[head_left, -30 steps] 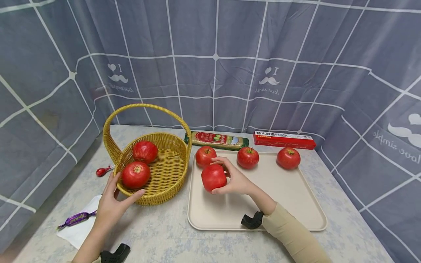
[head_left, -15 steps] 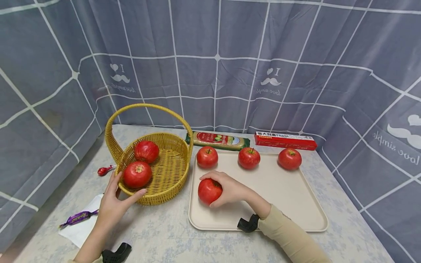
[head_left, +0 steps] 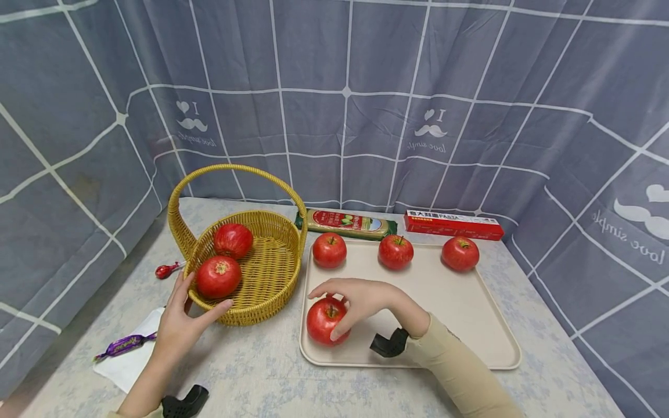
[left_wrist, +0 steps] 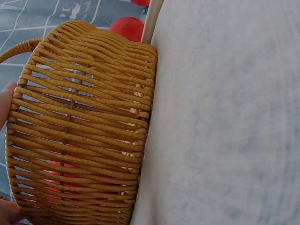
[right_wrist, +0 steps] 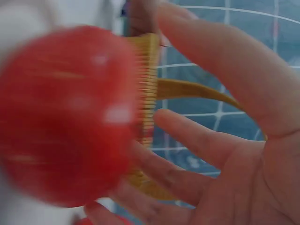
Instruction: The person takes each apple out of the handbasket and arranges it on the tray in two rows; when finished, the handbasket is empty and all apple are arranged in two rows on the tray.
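Basket (head_left: 269, 252) on L side of table (head_left: 261, 380), 2 apples (head_left: 218, 277) in its L half; tray (head_left: 423, 313) to its R w/ 1 apple (head_left: 320, 324) nr front L corner & 3 apples (head_left: 395, 253) in row at back edge. Behind tray: pack (head_left: 350, 223) L, box (head_left: 452, 225) R. Lollipop (head_left: 165, 271) just L of basket, candy (head_left: 124, 346) on napkin (head_left: 119, 373) in front of basket, to L

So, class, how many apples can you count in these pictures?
6. Two apples in the basket, three apples along the far edge of the tray, and one apple at its near-left corner, by the right hand. Others could be hidden, but none shows.
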### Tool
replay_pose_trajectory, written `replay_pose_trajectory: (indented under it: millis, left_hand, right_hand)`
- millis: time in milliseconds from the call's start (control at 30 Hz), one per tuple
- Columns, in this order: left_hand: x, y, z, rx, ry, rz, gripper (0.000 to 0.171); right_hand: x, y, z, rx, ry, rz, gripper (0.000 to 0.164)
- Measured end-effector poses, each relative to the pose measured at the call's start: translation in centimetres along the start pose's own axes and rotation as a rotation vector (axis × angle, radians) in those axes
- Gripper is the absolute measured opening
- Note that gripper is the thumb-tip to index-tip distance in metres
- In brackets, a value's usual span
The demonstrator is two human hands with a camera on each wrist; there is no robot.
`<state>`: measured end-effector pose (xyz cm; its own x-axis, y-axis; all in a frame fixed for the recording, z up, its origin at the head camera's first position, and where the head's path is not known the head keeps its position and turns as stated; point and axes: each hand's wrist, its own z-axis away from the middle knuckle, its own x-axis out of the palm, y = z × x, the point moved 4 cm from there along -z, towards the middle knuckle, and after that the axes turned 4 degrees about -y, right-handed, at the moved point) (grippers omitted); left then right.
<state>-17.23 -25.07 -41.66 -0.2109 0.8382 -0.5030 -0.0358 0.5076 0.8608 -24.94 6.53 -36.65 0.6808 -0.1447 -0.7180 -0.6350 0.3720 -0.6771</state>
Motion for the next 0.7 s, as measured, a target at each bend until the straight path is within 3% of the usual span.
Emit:
replay_pose_trajectory:
  millis: [100,233,400,533,700]
  left_hand:
    - [-0.1,0.0,0.1,-0.002,0.001,0.001,0.109]
    - [-0.1,-0.1,0.0,-0.008,0.0,0.008,0.108]
    - [0.1,-0.1,0.0,-0.009,-0.008,0.012,0.109]
    - [0.1,0.0,0.0,-0.01,-0.011,-0.002,0.109]
    - [-0.1,0.1,0.0,-0.005,-0.015,-0.007,0.109]
  right_hand:
    - [-2.0,-1.6,-1.8,-0.025,-0.013,-0.064,0.064]
    - [-4.2,-4.0,-5.3,-0.137,0.047,-0.195,0.058]
    - [-5.4,-6.2,-9.7,-0.214,0.087,-0.357,0.057]
    - [-5.2,-7.0,-12.8,-0.177,0.118,-0.4,0.055]
    - [-3.7,-6.2,-16.3,-0.065,0.16,-0.346,0.054]
